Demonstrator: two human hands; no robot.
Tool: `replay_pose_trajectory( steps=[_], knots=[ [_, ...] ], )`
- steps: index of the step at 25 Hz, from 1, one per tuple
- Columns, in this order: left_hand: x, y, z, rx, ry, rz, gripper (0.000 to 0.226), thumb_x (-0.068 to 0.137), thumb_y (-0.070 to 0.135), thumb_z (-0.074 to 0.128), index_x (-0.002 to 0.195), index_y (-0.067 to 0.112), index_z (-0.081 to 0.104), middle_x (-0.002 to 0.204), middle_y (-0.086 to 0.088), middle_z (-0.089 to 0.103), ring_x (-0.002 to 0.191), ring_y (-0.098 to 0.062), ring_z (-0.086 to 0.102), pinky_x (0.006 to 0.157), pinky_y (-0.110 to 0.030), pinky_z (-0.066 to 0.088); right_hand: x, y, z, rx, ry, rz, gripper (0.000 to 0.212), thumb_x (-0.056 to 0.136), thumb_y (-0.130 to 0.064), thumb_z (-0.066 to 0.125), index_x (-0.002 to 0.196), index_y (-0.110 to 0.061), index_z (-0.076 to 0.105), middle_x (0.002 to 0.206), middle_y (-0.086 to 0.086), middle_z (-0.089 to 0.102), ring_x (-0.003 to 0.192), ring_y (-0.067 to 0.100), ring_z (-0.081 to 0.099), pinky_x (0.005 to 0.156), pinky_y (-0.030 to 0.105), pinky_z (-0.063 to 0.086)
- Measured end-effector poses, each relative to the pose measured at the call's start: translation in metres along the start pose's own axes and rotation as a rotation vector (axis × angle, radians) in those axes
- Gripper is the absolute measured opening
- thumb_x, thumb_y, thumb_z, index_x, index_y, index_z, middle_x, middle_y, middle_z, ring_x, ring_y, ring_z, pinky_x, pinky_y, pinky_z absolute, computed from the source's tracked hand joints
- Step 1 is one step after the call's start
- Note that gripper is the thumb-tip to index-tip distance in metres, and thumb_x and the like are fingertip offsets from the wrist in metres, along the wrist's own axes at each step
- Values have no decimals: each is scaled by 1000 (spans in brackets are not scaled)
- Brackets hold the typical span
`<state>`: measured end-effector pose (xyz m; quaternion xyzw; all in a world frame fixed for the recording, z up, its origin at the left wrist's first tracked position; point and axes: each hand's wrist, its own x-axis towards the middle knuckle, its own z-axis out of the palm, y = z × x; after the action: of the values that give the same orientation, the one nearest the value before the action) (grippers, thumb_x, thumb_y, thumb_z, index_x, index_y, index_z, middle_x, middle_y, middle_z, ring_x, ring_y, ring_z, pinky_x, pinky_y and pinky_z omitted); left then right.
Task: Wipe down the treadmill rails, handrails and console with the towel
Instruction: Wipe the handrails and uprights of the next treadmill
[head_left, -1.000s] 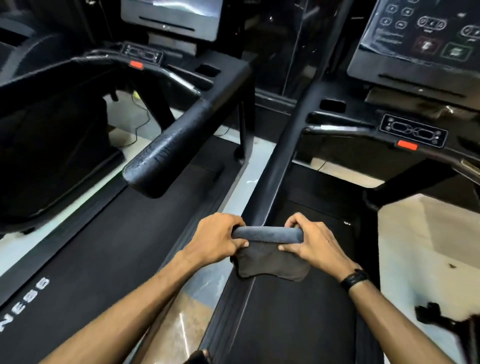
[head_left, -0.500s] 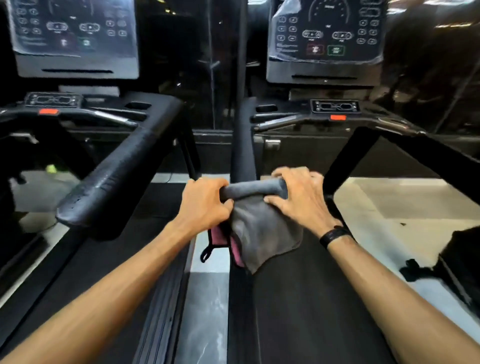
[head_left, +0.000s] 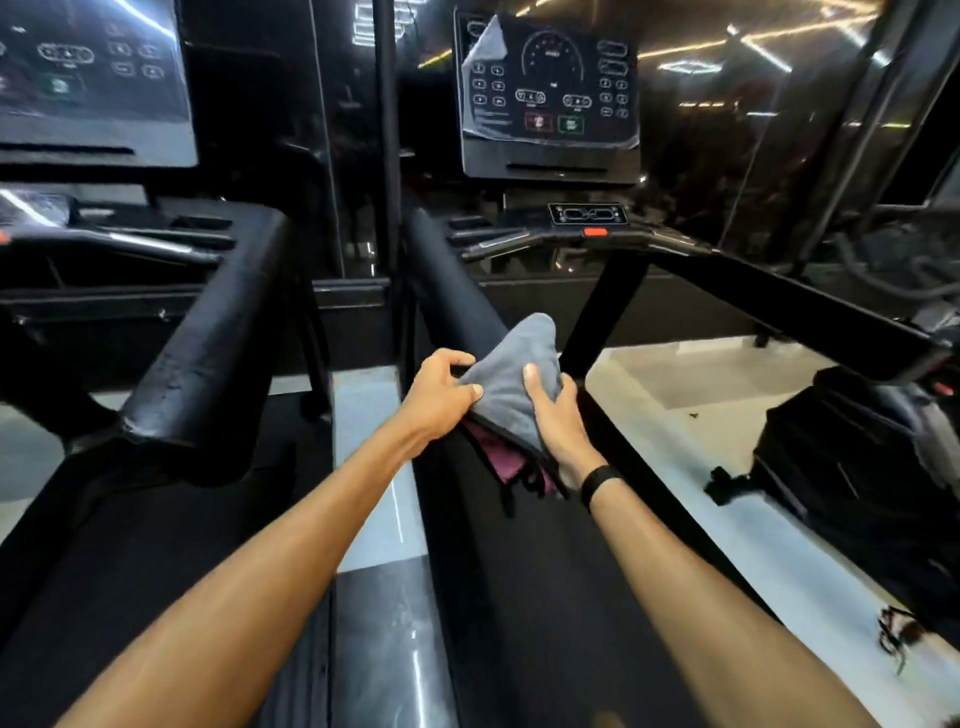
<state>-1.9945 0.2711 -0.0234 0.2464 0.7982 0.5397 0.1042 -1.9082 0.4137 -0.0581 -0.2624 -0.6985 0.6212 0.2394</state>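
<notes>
Nearest the camera, two bare forearms reach forward from the bottom edge, their elbows cut off by the frame. Between them runs a strip of pale floor (head_left: 374, 467) and, to its right, the dark belt (head_left: 524, 597) of the treadmill being cleaned.

The left hand (head_left: 439, 397) is curled closed, its fingers (head_left: 457, 361) pinching the left edge of the towel (head_left: 511, 374). The right hand (head_left: 558, 415), with a black wristband (head_left: 600, 480) on its wrist, is closed over the towel's right side, thumb laid on top; the rest of its fingers are hidden under the cloth. The grey towel is draped over the near end of the left handrail (head_left: 447, 280), covering that end so that the rail tip cannot be seen. Under the towel hangs something pink with dark straps (head_left: 506, 465); what it is cannot be made out.

The handrail rises away from the hands toward the console (head_left: 550, 98), whose screen carries a plastic film peeling at its top left corner; the button labels are too blurred to read. Below it sits a small control panel with an orange tab (head_left: 595, 232). The right handrail (head_left: 810, 312) slants off to the right edge.

On the left stands a neighbouring treadmill, its thick scuffed handrail (head_left: 208, 343) nearer and its console (head_left: 93, 78) cut off by the frame. On the right, a dark machine (head_left: 857, 467) on the pale floor is blurred.
</notes>
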Motion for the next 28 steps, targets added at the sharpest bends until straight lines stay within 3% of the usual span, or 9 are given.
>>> replay_pose_trajectory(
  steps=[5,8,11,13,18,20,23,25,28],
  knots=[
    [-19,9,12,250,26,153,57,66,41,85,110,22,53,105,2,59,96,-18,57,82,-38,51,-7,2,2,-122,88,-9,79,79,-70,64,135,-24,34,136,7,51,118,23,56,100,40,49],
    [-13,13,9,368,18,193,49,69,21,83,107,22,52,107,-3,59,100,-26,56,84,-44,51,4,-7,-13,-233,96,3,70,77,-70,67,119,-27,33,126,1,42,114,21,50,97,36,45],
    [-5,13,1,416,43,180,40,75,9,70,107,25,52,104,-2,59,96,-27,58,81,-46,54,33,-21,-38,-286,88,-64,84,74,-77,64,132,-21,43,131,-3,42,126,19,44,111,39,38],
    [-1,12,-4,422,31,175,39,78,9,68,110,24,52,105,-2,56,99,-27,57,85,-45,52,52,-26,-51,-295,13,-103,79,82,-66,67,141,-19,45,133,-8,46,129,15,45,111,35,38],
    [7,7,-3,302,178,137,33,80,18,75,105,23,53,102,-6,61,98,-29,60,79,-45,55,66,-20,-61,-449,56,-183,24,82,-44,76,91,-22,73,97,-5,72,98,15,66,80,29,49],
    [4,5,4,279,277,83,34,79,24,78,102,20,54,102,-4,63,103,-30,58,83,-44,52,62,-18,-62,-491,101,-126,34,80,-52,75,79,-19,68,79,-7,66,74,12,60,65,27,43],
    [-1,5,11,254,426,-18,51,75,37,83,107,15,50,112,-9,59,110,-33,56,87,-42,49,61,-21,-61,-494,121,-53,55,76,-57,76,56,-19,42,54,-5,44,50,16,41,53,30,34],
    [3,1,15,141,420,-152,68,74,43,83,118,8,44,125,-14,55,116,-36,55,92,-43,48,60,-23,-59,-445,111,-67,57,76,-51,78,52,-21,36,50,-7,37,49,14,36,53,29,31],
    [7,-4,24,-99,278,-263,74,76,47,78,126,6,41,129,-13,55,120,-34,56,99,-43,49,57,-25,-60,-322,129,-109,43,79,-38,80,54,-19,51,61,-9,53,62,10,49,58,25,36]
  ],
)
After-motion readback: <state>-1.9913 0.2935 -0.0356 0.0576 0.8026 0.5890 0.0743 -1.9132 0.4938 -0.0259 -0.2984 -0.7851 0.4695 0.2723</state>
